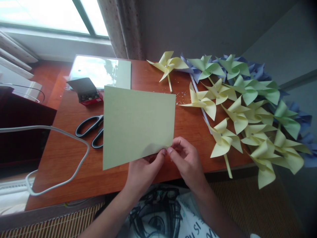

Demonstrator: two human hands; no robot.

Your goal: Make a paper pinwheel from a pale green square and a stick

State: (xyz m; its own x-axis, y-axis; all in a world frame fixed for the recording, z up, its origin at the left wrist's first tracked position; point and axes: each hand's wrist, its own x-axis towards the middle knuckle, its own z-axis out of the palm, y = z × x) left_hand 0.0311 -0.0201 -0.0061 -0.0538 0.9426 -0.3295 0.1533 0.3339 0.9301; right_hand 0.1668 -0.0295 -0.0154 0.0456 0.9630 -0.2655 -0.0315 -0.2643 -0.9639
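Observation:
A flat sheet of pale green paper (138, 125) is held up above the desk, near my body. Its near right corner is pinched between the thumb and fingers of my left hand (146, 167). My right hand (185, 158) pinches the same corner from the right, thumb tip close to the left thumb. The fingers under the sheet are partly hidden. Scissors with black handles (89, 127) lie left of the sheet, their blades covered by it. Behind the sheet stands an open small red box (91, 99) with small dark round pieces inside.
Many finished paper pinwheels, such as a yellow pinwheel (224, 137) and a green pinwheel (206, 67), cover the desk's right side. A glossy packet of paper (99, 71) lies at the back left. A white cable (84, 145) loops over the left edge of the wooden desk (61, 178).

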